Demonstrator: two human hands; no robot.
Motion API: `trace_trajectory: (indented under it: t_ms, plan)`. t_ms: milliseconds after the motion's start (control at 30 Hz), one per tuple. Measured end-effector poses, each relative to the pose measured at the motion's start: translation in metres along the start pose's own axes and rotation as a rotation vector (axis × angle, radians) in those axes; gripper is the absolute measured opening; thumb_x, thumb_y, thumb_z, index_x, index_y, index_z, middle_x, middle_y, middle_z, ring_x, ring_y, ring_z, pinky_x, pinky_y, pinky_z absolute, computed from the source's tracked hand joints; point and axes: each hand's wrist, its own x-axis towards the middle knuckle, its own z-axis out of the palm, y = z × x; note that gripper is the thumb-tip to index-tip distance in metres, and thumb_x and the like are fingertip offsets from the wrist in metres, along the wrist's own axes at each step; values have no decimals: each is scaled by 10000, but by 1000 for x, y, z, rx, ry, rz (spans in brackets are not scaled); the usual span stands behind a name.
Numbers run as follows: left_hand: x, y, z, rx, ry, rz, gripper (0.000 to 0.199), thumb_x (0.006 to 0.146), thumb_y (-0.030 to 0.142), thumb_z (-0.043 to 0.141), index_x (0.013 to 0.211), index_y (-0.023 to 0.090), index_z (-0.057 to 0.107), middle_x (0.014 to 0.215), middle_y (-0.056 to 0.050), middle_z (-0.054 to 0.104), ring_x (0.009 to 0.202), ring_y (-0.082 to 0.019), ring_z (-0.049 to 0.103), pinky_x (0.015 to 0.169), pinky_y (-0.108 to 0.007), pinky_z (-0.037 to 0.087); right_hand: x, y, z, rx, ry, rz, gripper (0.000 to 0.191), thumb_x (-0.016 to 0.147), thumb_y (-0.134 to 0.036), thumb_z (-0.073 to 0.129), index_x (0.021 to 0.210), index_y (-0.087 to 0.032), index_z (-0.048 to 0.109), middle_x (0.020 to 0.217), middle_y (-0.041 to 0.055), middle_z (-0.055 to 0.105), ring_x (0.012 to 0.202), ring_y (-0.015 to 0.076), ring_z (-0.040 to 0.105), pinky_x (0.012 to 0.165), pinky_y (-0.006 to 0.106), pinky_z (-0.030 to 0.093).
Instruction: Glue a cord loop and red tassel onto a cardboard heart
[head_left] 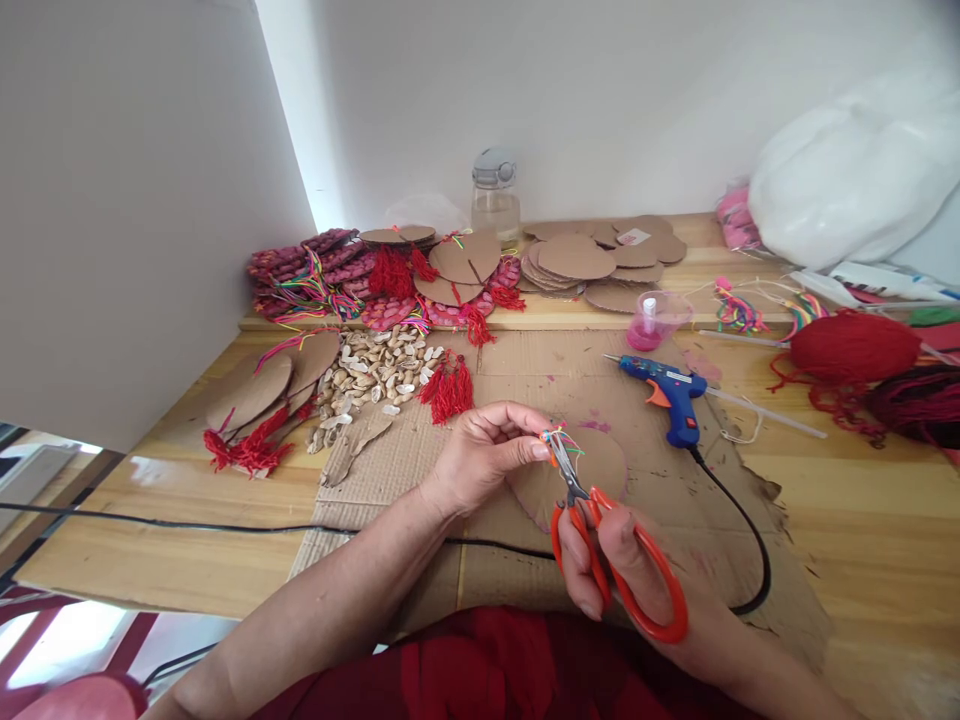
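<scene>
My left hand (491,455) pinches a small bundle of colored cords (562,438) between thumb and fingers, above the cardboard sheet. Orange-handled scissors (581,505) are in my right hand (626,565), with fingers through the loops. Their blades point up and left and touch or nearly touch the cords by my left fingertips. Beneath both hands lies a round cardboard piece (604,465), partly hidden by them. How far the blades are apart is too small to tell.
A blue glue gun (679,395) lies right, its black cable curving toward me. Peanut shells (371,370) and a red tassel (448,388) lie left. Behind stand a jar (495,200), cardboard discs (574,256) and woven pieces (330,270). Red yarn (855,345) sits far right.
</scene>
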Motion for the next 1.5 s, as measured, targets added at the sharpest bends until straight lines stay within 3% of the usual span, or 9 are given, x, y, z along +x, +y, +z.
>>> trace_trajectory:
  t_ms: [133,333,433,667,967,1267,1400,1500]
  plan:
    - [-1,1,1,-1,-2,4,222,690,237,911,811,141,751,794,-35,783,715,-132,722,749,-260,571,-1,-2,0,-55,62,65,554,974,-707,361,741,-216,467,626,-17,484,568,124,347,564,286,280]
    - [0,3,-1,20,-15,36,214,704,234,901,833,147,754,863,-55,794,825,-182,750,833,-316,570,-2,1,-6,113,-84,31,590,985,-722,216,795,-222,464,570,-40,464,514,119,337,565,287,315]
    - [0,2,-1,19,-18,33,224,697,236,906,831,143,753,859,-57,792,824,-186,749,843,-326,570,-1,2,-5,172,-82,11,604,987,-720,167,797,-224,454,546,-52,437,499,117,313,556,285,309]
    - [-1,-1,1,-13,-23,13,208,693,213,906,813,131,757,793,-34,772,683,-104,693,694,-215,557,1,2,-1,-30,70,22,549,964,-709,397,737,-214,464,616,-27,476,559,117,345,548,284,267]
    - [-4,0,6,20,-62,-14,192,751,235,868,854,119,754,763,-42,754,631,-96,668,633,-204,554,3,7,0,6,126,17,479,968,-648,477,751,-222,465,609,-38,463,542,107,324,507,266,256]
    - [-5,3,6,116,-51,122,124,778,212,844,844,139,769,810,-39,760,715,-111,683,701,-216,552,6,16,5,89,190,-11,447,949,-606,554,721,-231,467,494,-72,410,436,86,284,426,240,215]
    - [-8,4,8,147,-62,141,115,800,226,828,863,146,774,814,-40,764,719,-110,686,713,-213,553,4,8,2,44,156,-18,478,969,-621,498,701,-228,453,532,-50,449,468,95,309,451,254,244]
    - [-11,4,12,215,-78,124,121,791,225,837,860,142,781,825,-47,769,743,-112,691,734,-207,553,3,-3,-2,-9,216,-117,521,977,-665,423,711,-221,482,587,-29,481,524,112,355,504,272,295]
